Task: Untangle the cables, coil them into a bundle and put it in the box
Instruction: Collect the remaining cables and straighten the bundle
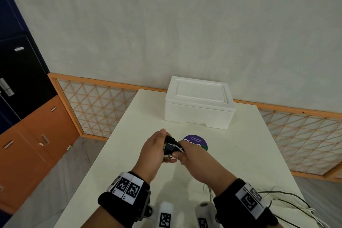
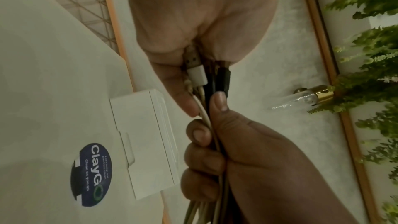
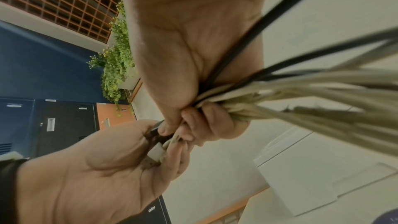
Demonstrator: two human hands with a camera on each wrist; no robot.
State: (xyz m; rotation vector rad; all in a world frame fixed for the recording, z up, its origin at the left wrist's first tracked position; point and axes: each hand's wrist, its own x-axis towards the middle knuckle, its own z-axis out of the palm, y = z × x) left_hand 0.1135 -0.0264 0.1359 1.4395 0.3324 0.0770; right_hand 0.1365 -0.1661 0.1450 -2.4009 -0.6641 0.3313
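Head view takes in the pale rectangular table (image 1: 249, 153), whose near edge is cut off by the bottom of the frame. At its far end stands the white foam box (image 1: 199, 105) with its lid on, so the inside is hidden. Nearer the person lies a round dark-blue sticker (image 1: 196, 139), partly covered by the right hand; the left wrist view shows it whole and reads "ClayGO", with "Clean as you go" beside it, while a smaller line of print is too blurred to be sure of. On the left of the head view stand dark and orange locker doors (image 1: 27, 116), their small labels unreadable.

Both hands meet above the middle of the table, between the sticker and the person. The bunch of black and cream cables (image 1: 171, 146) is held between them; its loose lengths run under the right forearm and trail off the table's near right corner, where their ends leave the frame. The right hand (image 1: 187, 153) is a closed fist around the bunch, thumb pressed along the black strands. The left hand (image 1: 153, 150) curls its fingers round the plug ends, palm towards the right hand. In the left wrist view, 1 white USB plug (image 2: 194, 72) and 1 black plug (image 2: 223, 78) show against the left palm; how many cables there are in all cannot be told.
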